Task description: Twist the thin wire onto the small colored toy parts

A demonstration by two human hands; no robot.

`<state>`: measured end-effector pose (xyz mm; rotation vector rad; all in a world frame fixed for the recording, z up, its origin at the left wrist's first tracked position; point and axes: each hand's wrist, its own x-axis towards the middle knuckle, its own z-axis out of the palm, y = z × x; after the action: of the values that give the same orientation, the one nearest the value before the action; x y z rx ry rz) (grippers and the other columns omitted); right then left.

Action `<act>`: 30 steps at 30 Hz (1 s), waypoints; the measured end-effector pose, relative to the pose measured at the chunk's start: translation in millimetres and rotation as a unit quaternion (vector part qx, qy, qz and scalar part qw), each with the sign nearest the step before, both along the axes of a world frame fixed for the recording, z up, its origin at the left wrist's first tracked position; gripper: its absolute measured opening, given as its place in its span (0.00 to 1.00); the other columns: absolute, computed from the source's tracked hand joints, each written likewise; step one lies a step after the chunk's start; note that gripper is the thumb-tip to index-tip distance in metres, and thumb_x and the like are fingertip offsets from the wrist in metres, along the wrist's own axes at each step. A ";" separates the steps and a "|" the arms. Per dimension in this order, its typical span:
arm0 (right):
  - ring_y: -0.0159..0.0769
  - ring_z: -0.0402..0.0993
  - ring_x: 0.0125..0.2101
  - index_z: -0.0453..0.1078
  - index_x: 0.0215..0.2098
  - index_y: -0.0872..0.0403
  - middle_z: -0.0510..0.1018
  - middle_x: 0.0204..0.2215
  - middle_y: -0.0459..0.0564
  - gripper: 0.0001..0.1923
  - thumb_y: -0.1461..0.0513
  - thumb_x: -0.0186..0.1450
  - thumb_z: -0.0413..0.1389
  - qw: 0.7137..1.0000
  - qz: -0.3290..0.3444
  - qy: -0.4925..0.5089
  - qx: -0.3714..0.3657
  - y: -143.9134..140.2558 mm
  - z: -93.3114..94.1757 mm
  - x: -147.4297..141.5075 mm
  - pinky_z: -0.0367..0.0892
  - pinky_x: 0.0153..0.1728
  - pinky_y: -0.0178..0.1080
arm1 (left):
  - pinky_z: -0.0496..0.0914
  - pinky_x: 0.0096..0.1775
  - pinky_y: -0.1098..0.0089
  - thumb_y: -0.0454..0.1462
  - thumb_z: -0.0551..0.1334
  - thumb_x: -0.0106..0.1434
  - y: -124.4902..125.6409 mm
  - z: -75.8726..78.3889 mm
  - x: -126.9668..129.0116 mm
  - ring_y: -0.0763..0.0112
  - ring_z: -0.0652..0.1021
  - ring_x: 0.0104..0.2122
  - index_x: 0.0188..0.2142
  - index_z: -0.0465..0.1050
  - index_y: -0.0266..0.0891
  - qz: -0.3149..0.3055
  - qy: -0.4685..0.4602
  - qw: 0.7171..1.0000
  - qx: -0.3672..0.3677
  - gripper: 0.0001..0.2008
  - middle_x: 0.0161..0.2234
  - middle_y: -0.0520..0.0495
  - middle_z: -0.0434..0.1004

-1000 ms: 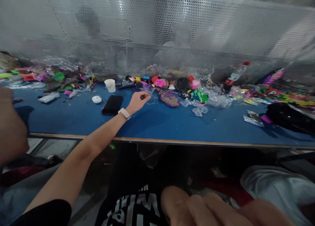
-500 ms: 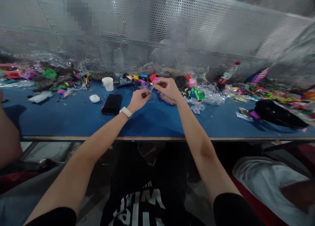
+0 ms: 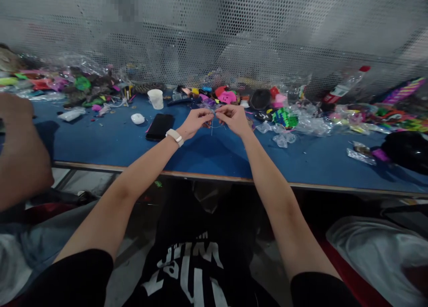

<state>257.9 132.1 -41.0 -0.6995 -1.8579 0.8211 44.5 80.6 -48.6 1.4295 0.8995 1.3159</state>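
My left hand (image 3: 196, 122), with a pale band on its wrist, is closed with thumb and fingers pinched on a thin clear thread (image 3: 219, 127). Facing it, my right hand (image 3: 234, 118) pinches the same thread, fingertips almost meeting those of the left. A short length of thread hangs below the fingertips and a loop curves between the hands. Both hands are just above the blue table (image 3: 214, 157). Anything smaller between the fingertips is too small to make out. Behind the hands lies a pink piece (image 3: 228, 97) among small coloured items.
Left of my hands are a black phone (image 3: 160, 126), a white earbud case (image 3: 137, 118) and a paper cup (image 3: 155, 99). Coloured pieces and plastic bags (image 3: 310, 122) line the perforated metal panel (image 3: 200, 43). A bottle (image 3: 347, 86) leans at right. Another person's arm (image 3: 22, 151) is at left.
My hands have come closer together, and the left is now nearly level with the right. The view has turned, shifting table items rightward and upward. The other person's arm shows more.
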 end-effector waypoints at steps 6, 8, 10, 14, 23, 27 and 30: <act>0.44 0.84 0.33 0.87 0.40 0.48 0.89 0.34 0.52 0.20 0.42 0.69 0.76 0.999 -0.028 -0.009 0.029 -5.1 1.0 -2.6 0.84 0.41 0.51 | 0.83 0.44 0.64 0.45 0.80 0.75 -3.0 0.4 -0.6 0.67 0.84 0.37 0.38 0.79 0.40 -0.018 -0.004 1.000 -0.025 0.16 0.36 0.46 0.85; 0.46 0.85 0.36 0.86 0.40 0.49 0.90 0.36 0.52 0.19 0.44 0.69 0.76 0.998 -0.041 -0.017 0.032 -7.6 3.6 -2.9 0.85 0.43 0.52 | 0.83 0.43 0.65 0.47 0.79 0.76 -3.1 -0.2 -0.2 0.68 0.84 0.36 0.38 0.77 0.40 -0.016 0.011 1.000 -0.011 0.18 0.36 0.46 0.85; 0.47 0.86 0.38 0.86 0.39 0.49 0.90 0.37 0.53 0.17 0.45 0.70 0.75 0.998 -0.049 -0.025 0.038 -10.0 5.8 -3.4 0.85 0.45 0.52 | 0.83 0.42 0.65 0.46 0.78 0.77 -2.9 -0.7 0.0 0.69 0.84 0.35 0.38 0.76 0.41 -0.011 0.027 1.000 0.004 0.18 0.35 0.47 0.84; 0.47 0.85 0.38 0.85 0.39 0.49 0.89 0.37 0.54 0.15 0.47 0.72 0.71 0.996 -0.064 -0.042 0.050 -14.7 8.1 -5.1 0.82 0.43 0.50 | 0.84 0.41 0.64 0.43 0.75 0.79 -2.1 -0.6 -0.4 0.69 0.83 0.33 0.39 0.76 0.41 0.016 0.069 0.996 0.046 0.15 0.35 0.47 0.84; 0.46 0.79 0.35 0.80 0.34 0.48 0.84 0.31 0.52 0.25 0.38 0.75 0.65 0.993 -0.080 -0.062 0.063 -20.3 11.0 -7.3 0.75 0.38 0.47 | 0.84 0.37 0.64 0.43 0.74 0.78 -0.7 -1.6 -0.4 0.68 0.83 0.30 0.38 0.77 0.41 0.056 0.137 0.983 0.111 0.13 0.31 0.47 0.83; 0.45 0.79 0.34 0.80 0.34 0.49 0.84 0.31 0.52 0.26 0.38 0.75 0.65 0.993 -0.075 -0.062 0.070 -18.7 9.6 -7.2 0.74 0.37 0.47 | 0.83 0.38 0.64 0.40 0.72 0.78 0.0 -2.9 -1.0 0.68 0.83 0.28 0.38 0.76 0.42 0.068 0.172 0.975 0.124 0.12 0.30 0.49 0.83; 0.45 0.78 0.33 0.80 0.33 0.49 0.85 0.31 0.52 0.26 0.39 0.75 0.66 0.992 -0.077 -0.062 0.080 -17.8 9.3 -7.9 0.74 0.38 0.47 | 0.81 0.39 0.64 0.35 0.69 0.77 -1.9 -2.4 -0.8 0.68 0.82 0.27 0.38 0.77 0.42 0.079 0.196 0.968 0.133 0.08 0.30 0.50 0.84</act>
<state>250.0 114.3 -31.7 -0.7966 -1.9287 0.5338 43.7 78.7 -51.1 1.9055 1.1462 1.3321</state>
